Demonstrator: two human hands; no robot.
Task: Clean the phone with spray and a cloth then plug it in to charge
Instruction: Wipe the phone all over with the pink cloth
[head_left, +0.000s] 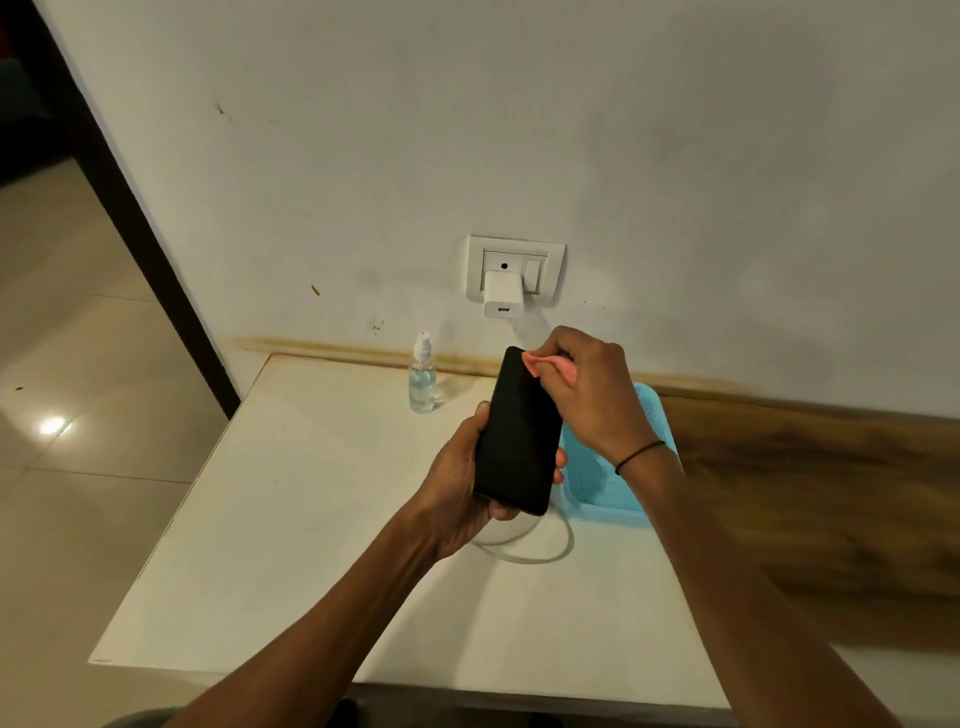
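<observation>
My left hand (457, 483) grips a black phone (517, 431) by its lower half and holds it above the white table (291, 519), dark face up. My right hand (592, 389) pinches a small pink cloth (545, 366) against the phone's top right corner. A small clear spray bottle (422, 376) with a white nozzle stands upright on the table near the wall, left of the phone. A white charger adapter (501, 300) sits in the wall socket (514, 270) with no cable in its port. A white cable (535, 551) loops on the table under the phone.
A light blue mesh basket (597, 478) sits on the table to the right, partly behind my right wrist. A wooden surface (810, 499) adjoins the table on the right. The table's left edge drops to a tiled floor (67, 364).
</observation>
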